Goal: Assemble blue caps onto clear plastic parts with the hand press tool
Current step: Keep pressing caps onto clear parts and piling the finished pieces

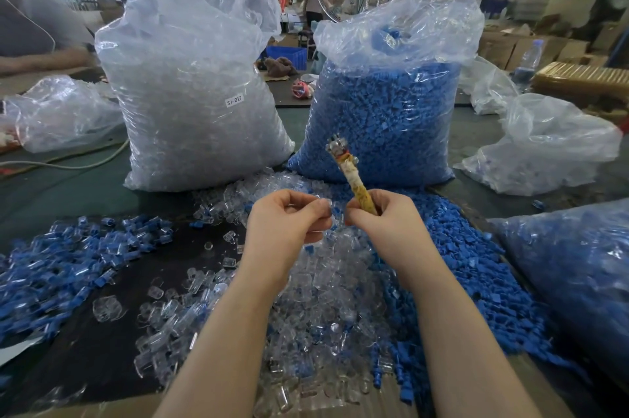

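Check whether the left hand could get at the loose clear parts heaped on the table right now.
Probably yes: the clear parts lie heaped uncovered directly beneath the left hand, with nothing between. But its fingers already pinch something small, which would likely have to be released first.

Press tool: thin tape-wrapped handle, yellowed, metal head at top, tilted up and leftward, gripped at its base. Below tool, heap of clear parts, loose and jumbled. Right of tool, spread of blue caps. Behind tool, upright bag of caps; left of that, bag of clear parts. Far left of tool, assembled pieces.
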The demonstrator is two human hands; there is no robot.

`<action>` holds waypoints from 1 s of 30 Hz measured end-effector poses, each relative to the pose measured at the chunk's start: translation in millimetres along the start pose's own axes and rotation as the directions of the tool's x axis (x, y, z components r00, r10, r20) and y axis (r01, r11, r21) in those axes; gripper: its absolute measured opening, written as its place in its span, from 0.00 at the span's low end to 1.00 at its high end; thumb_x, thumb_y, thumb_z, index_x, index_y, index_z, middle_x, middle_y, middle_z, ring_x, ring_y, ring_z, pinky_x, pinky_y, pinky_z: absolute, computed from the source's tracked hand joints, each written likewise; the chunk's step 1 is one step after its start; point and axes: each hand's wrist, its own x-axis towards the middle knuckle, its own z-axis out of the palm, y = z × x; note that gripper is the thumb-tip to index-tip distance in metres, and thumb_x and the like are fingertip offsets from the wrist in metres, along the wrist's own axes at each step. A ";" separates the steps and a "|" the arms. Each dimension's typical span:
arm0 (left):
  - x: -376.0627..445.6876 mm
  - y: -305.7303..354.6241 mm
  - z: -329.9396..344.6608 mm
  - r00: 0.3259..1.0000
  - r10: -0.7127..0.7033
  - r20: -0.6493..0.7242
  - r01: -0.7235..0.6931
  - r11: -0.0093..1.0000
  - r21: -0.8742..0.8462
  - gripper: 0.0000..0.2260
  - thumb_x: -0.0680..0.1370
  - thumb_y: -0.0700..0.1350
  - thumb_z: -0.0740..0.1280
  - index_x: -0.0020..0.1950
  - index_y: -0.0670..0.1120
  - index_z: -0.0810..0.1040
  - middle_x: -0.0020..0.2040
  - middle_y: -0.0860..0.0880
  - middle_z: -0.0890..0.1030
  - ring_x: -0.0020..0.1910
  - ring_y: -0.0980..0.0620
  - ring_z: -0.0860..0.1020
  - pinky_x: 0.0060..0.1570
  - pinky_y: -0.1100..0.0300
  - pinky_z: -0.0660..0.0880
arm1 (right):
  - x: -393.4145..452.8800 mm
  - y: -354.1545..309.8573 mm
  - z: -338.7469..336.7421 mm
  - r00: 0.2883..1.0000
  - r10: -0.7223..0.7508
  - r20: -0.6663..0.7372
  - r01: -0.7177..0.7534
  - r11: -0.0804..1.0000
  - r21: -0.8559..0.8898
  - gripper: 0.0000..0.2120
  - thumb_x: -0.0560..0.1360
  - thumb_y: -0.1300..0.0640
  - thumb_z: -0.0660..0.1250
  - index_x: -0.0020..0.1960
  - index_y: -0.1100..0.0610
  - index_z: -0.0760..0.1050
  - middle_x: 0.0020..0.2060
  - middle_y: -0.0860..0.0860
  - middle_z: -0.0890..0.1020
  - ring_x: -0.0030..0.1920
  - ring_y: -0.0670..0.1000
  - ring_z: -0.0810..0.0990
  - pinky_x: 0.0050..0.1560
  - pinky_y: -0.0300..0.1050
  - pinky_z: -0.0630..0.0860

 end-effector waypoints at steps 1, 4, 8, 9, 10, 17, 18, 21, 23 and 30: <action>0.1 -0.4 0.0 1.000 0.005 -0.009 -0.004 1.000 0.005 0.04 0.75 0.39 0.73 0.45 0.41 0.80 0.37 0.46 0.86 0.37 0.52 0.85 0.34 0.64 0.79 | 0.7 0.6 1.0 1.000 -0.008 -0.027 0.006 0.998 -0.070 0.10 0.73 0.54 0.70 0.42 0.61 0.77 0.30 0.51 0.74 0.31 0.49 0.70 0.34 0.45 0.67; 1.0 -1.5 -2.6 0.999 0.014 -0.043 -0.013 1.000 0.013 0.03 0.74 0.39 0.73 0.44 0.42 0.81 0.37 0.46 0.86 0.37 0.52 0.85 0.35 0.64 0.79 | 3.6 5.2 0.0 0.989 -0.018 -0.147 -0.045 0.911 -0.410 0.10 0.73 0.52 0.66 0.36 0.56 0.72 0.28 0.48 0.74 0.30 0.51 0.72 0.28 0.44 0.63; 2.2 -2.2 -7.1 0.999 0.007 -0.048 -0.005 1.000 0.029 0.03 0.74 0.40 0.74 0.45 0.42 0.82 0.38 0.46 0.86 0.37 0.53 0.84 0.37 0.64 0.79 | 3.6 16.3 -11.3 0.944 0.147 -0.294 -0.305 0.727 -0.615 0.08 0.74 0.53 0.66 0.50 0.56 0.73 0.47 0.55 0.76 0.36 0.55 0.72 0.34 0.45 0.66; 2.4 -2.3 -7.4 0.999 0.007 -0.050 -0.005 0.999 0.035 0.04 0.74 0.40 0.74 0.46 0.42 0.82 0.38 0.46 0.86 0.37 0.53 0.84 0.37 0.64 0.78 | 3.5 19.9 -14.7 0.929 0.195 -0.315 -0.359 0.684 -0.635 0.11 0.75 0.53 0.66 0.55 0.58 0.72 0.54 0.57 0.74 0.35 0.55 0.71 0.33 0.46 0.66; 2.6 -2.5 -7.5 0.999 0.007 -0.052 -0.005 0.999 0.041 0.04 0.74 0.41 0.74 0.46 0.42 0.82 0.38 0.47 0.86 0.36 0.54 0.84 0.37 0.64 0.78 | 3.4 23.7 -18.0 0.913 0.237 -0.332 -0.403 0.651 -0.643 0.14 0.76 0.53 0.66 0.58 0.59 0.72 0.59 0.58 0.72 0.34 0.55 0.70 0.32 0.47 0.65; 1.5 -2.8 -5.8 0.999 0.001 -0.043 0.001 0.998 0.064 0.04 0.74 0.40 0.74 0.46 0.40 0.82 0.39 0.44 0.85 0.36 0.53 0.83 0.39 0.62 0.81 | 5.6 37.0 -24.4 0.900 0.281 -0.333 -0.434 0.638 -0.636 0.08 0.75 0.58 0.68 0.40 0.58 0.71 0.36 0.55 0.76 0.32 0.55 0.74 0.28 0.43 0.67; 1.3 -2.6 -5.7 0.999 -0.001 -0.042 0.003 0.998 0.063 0.04 0.74 0.40 0.74 0.46 0.40 0.82 0.39 0.44 0.85 0.36 0.53 0.83 0.40 0.62 0.81 | 5.7 36.5 -23.0 0.904 0.285 -0.319 -0.427 0.640 -0.639 0.09 0.75 0.58 0.68 0.39 0.57 0.70 0.34 0.54 0.76 0.31 0.54 0.73 0.27 0.42 0.65; 1.7 -2.4 -6.1 0.999 0.000 -0.040 0.003 0.998 0.065 0.04 0.74 0.39 0.74 0.46 0.40 0.82 0.39 0.44 0.85 0.37 0.52 0.83 0.39 0.62 0.81 | 6.8 35.4 -19.3 0.912 0.294 -0.286 -0.410 0.642 -0.648 0.09 0.75 0.58 0.67 0.38 0.57 0.69 0.34 0.54 0.75 0.31 0.54 0.73 0.26 0.42 0.64; 1.8 -2.4 -6.8 0.999 0.000 -0.038 0.002 0.998 0.059 0.04 0.74 0.39 0.74 0.47 0.40 0.82 0.38 0.45 0.85 0.36 0.52 0.83 0.38 0.63 0.80 | 7.1 35.5 -19.3 0.915 0.287 -0.283 -0.403 0.649 -0.645 0.10 0.75 0.58 0.67 0.38 0.56 0.68 0.34 0.54 0.75 0.31 0.53 0.72 0.26 0.41 0.63; 2.2 -2.5 -6.6 1.000 -0.003 -0.031 0.005 0.998 0.057 0.03 0.74 0.38 0.73 0.47 0.41 0.83 0.38 0.45 0.86 0.36 0.53 0.83 0.38 0.63 0.80 | 8.1 33.9 -20.2 0.929 0.221 -0.297 -0.365 0.678 -0.638 0.09 0.75 0.56 0.67 0.40 0.56 0.69 0.34 0.53 0.75 0.32 0.52 0.72 0.27 0.41 0.63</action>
